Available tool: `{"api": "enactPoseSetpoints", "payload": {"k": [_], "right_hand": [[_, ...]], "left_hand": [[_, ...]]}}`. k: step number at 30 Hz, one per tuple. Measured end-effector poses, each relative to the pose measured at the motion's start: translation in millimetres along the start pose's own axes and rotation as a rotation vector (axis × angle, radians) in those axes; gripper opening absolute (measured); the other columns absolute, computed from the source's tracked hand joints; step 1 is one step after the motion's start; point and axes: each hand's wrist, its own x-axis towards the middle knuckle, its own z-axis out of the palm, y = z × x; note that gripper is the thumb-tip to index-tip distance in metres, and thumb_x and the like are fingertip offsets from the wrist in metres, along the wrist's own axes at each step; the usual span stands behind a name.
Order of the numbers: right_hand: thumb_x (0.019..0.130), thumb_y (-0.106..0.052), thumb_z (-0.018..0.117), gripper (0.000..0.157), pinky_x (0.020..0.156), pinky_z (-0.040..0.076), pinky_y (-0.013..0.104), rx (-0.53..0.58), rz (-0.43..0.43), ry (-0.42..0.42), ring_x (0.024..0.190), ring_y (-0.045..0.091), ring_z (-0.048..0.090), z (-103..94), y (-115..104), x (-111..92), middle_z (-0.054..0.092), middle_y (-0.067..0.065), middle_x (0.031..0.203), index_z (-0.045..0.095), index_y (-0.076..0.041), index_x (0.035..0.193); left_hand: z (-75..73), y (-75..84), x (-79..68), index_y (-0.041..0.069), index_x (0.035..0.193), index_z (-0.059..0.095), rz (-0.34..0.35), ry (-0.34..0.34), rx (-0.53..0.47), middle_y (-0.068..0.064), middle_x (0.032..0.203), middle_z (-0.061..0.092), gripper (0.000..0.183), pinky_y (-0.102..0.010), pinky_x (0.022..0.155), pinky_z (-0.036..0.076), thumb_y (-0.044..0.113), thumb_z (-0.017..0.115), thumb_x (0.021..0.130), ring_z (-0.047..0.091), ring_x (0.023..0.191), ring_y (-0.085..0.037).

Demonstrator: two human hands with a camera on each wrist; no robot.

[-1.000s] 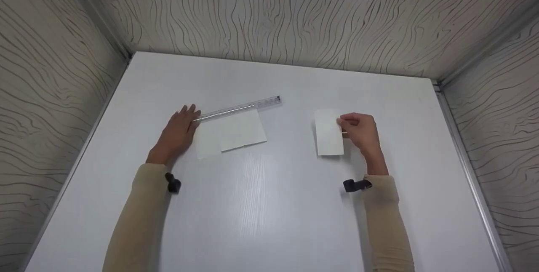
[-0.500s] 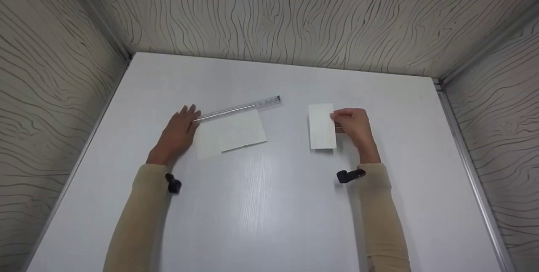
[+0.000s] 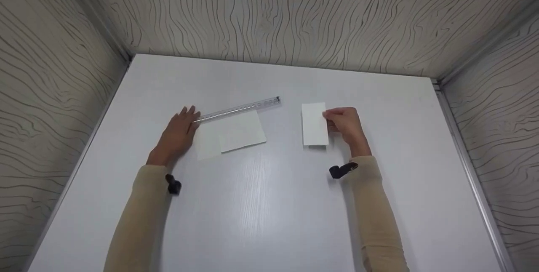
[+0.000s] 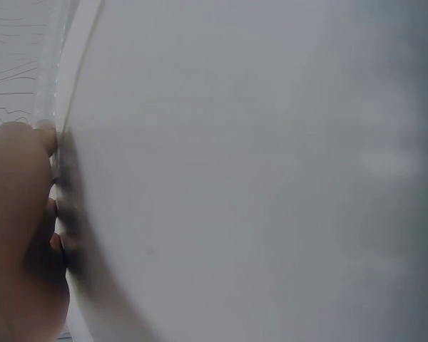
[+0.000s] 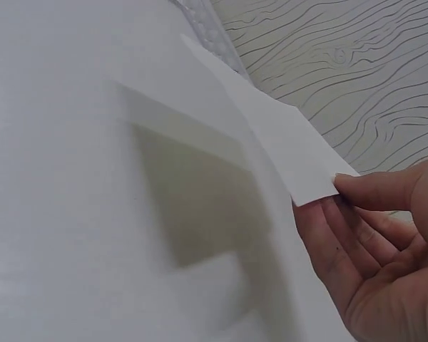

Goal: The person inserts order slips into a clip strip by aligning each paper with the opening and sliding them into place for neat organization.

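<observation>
My left hand [image 3: 177, 133] lies palm down on the white table, its fingers extended. Its thumb side touches the left end of a clear plastic ruler [image 3: 238, 110] and the edge of a pale sheet of paper [image 3: 242, 132]. That sheet lies just below the ruler, with a step in its lower edge. Off to the right, my right hand [image 3: 347, 124] pinches a small rectangular piece of paper [image 3: 314, 124] by its right edge. In the right wrist view the piece [image 5: 271, 135] is raised above the table, between thumb and fingers, and casts a shadow.
The white table [image 3: 252, 204] stretches below and around both hands. Wood-grain patterned panels [image 3: 269, 15] stand behind it and at both sides, with metal rails [image 3: 471, 171] along the side edges. Each wrist wears a small black camera [image 3: 173, 184].
My right hand has moved left and slightly away from me with the pinched paper, bringing it closer to the ruler. The left hand, ruler and sheet have stayed put.
</observation>
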Motion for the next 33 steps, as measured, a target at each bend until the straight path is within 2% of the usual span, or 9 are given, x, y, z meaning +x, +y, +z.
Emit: {"api": "enactPoseSetpoints", "payload": {"k": [4, 12, 22, 27, 33], "right_hand": [[0.101, -0.020, 0.071, 0.037, 0.074, 0.062, 0.016, 0.002, 0.024, -0.010, 0.091, 0.007, 0.070, 5.1, 2, 4, 0.071, 0.013, 0.124, 0.070, 0.000, 0.132], [0.101, -0.019, 0.070, 0.036, 0.073, 0.062, 0.017, 0.002, 0.001, -0.019, 0.088, 0.008, 0.071, 11.3, -2, 12, 0.073, 0.013, 0.120, 0.070, 0.002, 0.131], [0.102, -0.021, 0.068, 0.039, 0.082, 0.063, 0.022, -0.009, 0.015, -0.027, 0.098, 0.013, 0.071, 20.4, -12, 20, 0.071, 0.016, 0.129, 0.069, 0.001, 0.134], [0.102, -0.019, 0.069, 0.038, 0.078, 0.062, 0.021, -0.008, 0.020, -0.033, 0.098, 0.014, 0.070, 24.8, -17, 25, 0.071, 0.015, 0.127, 0.069, 0.002, 0.133], [0.101, -0.017, 0.069, 0.036, 0.080, 0.062, 0.023, 0.015, 0.014, -0.052, 0.095, 0.012, 0.069, 30.4, -25, 29, 0.072, 0.013, 0.122, 0.070, 0.003, 0.131]], "left_hand": [[0.7, -1.0, -1.2, 0.018, 0.166, 0.033, 0.007, -0.007, -0.002, -0.003, 0.178, 0.019, 0.053, -0.050, 0.141, 0.007, 0.035, 0.031, 0.116, 0.010, 0.168, -0.029], [1.3, -2.5, 0.2, 0.018, 0.166, 0.032, 0.008, -0.008, 0.013, -0.004, 0.178, 0.019, 0.054, -0.050, 0.141, 0.007, 0.036, 0.031, 0.116, 0.010, 0.168, -0.029], [-0.1, -1.4, -0.2, 0.015, 0.166, 0.033, 0.008, -0.008, 0.011, -0.006, 0.178, 0.020, 0.053, -0.051, 0.141, 0.007, 0.035, 0.031, 0.116, 0.011, 0.167, -0.031], [-0.2, -1.1, 0.8, 0.014, 0.166, 0.032, 0.009, -0.008, 0.021, -0.007, 0.178, 0.020, 0.053, -0.051, 0.141, 0.007, 0.033, 0.031, 0.116, 0.011, 0.167, -0.032], [0.2, -1.0, 1.1, 0.015, 0.166, 0.032, 0.016, 0.001, 0.016, -0.007, 0.178, 0.020, 0.053, -0.050, 0.141, 0.007, 0.032, 0.031, 0.116, 0.012, 0.167, -0.031]]}}
